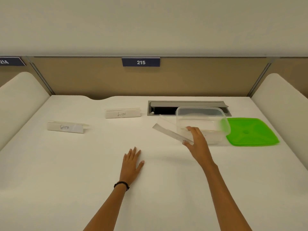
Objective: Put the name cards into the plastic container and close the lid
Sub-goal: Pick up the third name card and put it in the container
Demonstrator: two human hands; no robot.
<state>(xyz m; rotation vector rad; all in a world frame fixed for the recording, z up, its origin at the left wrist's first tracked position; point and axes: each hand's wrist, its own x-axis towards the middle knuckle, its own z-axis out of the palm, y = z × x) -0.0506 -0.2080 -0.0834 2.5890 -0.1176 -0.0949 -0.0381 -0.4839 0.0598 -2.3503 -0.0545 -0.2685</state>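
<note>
Progress: early, in my judgement; the right hand (195, 139) is holding a long pale folded name card (170, 131) tilted against the left wall of the clear square plastic container (201, 114), not yet inside.
Inside: a pale strip is showing through the wall; whether it is a card, I cannot tell.
Remaining: the white tent card lettered GAMA (66, 127) and the white tent card lettered LION (122, 113) are standing well apart on the white desk (83, 164).
Right fingers: thumb and fingertips are pinching the card's near end.
Left hand (133, 162): lying flat, fingers straight, holding nothing.
Lid: the flat green square plastic lid (251, 132) is lying off, just beside the container's blurred right edge.
</note>
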